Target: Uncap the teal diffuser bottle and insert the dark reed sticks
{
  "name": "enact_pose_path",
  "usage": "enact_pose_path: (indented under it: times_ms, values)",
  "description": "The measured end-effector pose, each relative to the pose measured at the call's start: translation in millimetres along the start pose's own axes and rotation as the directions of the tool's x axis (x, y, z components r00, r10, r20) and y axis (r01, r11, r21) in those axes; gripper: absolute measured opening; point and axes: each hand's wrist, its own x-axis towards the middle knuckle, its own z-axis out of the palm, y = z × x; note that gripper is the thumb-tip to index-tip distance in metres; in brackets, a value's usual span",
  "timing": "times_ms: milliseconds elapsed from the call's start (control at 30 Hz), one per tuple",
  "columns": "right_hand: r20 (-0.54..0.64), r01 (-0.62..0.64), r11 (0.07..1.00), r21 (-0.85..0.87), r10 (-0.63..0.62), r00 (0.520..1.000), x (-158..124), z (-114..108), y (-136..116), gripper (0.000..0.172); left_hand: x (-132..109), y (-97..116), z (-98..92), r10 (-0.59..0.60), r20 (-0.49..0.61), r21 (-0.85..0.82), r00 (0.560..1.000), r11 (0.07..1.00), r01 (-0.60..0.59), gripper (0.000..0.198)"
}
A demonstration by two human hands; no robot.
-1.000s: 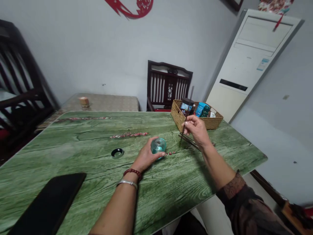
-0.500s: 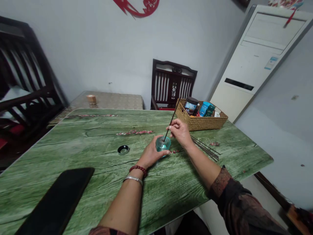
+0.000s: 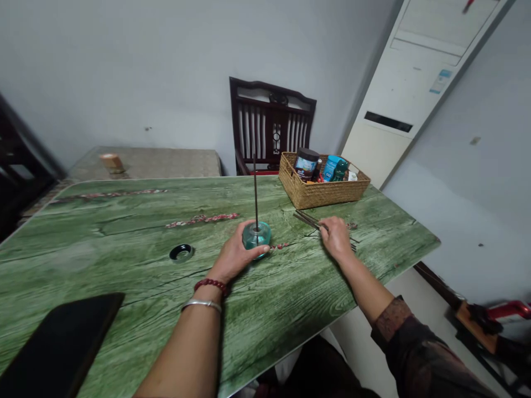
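While the left hand has its fingers clamped around the teal glass bottle, here's the thumb across the near side and the others around the left and far sides. The bottle is right there around the middle of the counter, and up from its mouth goes a single dark stick, almost upright, its lower end showing through the glass!

Over to the right hand: fingers bent and down at a loose bundle of dark sticks, thumb and forefinger right at it, but whether they're pinching one, I can't tell. The far-left ends poke out past the fingertips, and others show just right of the hand.

On the left wrist, a dark red beaded bracelet, and just behind it a silver bangle. Left of the bottle, well clear of it, lies a black ring-shaped piece; farther left and nearer, a flat black slab.

Now the far right: a woven basket carrying a dark-lidded jar, a blue pack and a dark green bottle. Beyond it all, a dark wooden chair.
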Motion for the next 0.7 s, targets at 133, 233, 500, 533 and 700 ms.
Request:
enact_pose_path:
  times_ms: [133,233,500,533,700]
  values:
    - [0.112,0.005,0.985,-0.174,0.014,0.994,-7.7,10.1,5.4,0.033,0.8,1.0,-1.5,-0.01,0.006,0.029,1.0,1.0,0.01,0.08]
    - [0.128,-0.01,0.972,-0.233,0.04,0.991,-6.8,12.2,4.8,0.031,0.8,2.5,-2.2,-0.028,-0.006,0.052,1.0,0.998,0.028,0.08]
    - [0.141,0.016,0.97,-0.242,0.019,0.99,-8.2,13.9,3.3,0.019,0.2,4.1,-3.1,-0.018,0.026,0.039,1.0,0.999,0.017,0.081]
    - [0.139,0.014,0.969,-0.246,0.021,0.99,-8.3,14.3,2.5,0.019,0.0,4.6,-3.6,-0.02,0.035,0.045,0.999,0.999,0.018,0.081]
    - [0.091,-0.005,0.974,-0.226,0.026,0.996,-8.5,11.2,-1.2,0.019,-1.4,5.3,-4.4,-0.005,0.044,0.027,0.999,1.0,0.004,0.08]
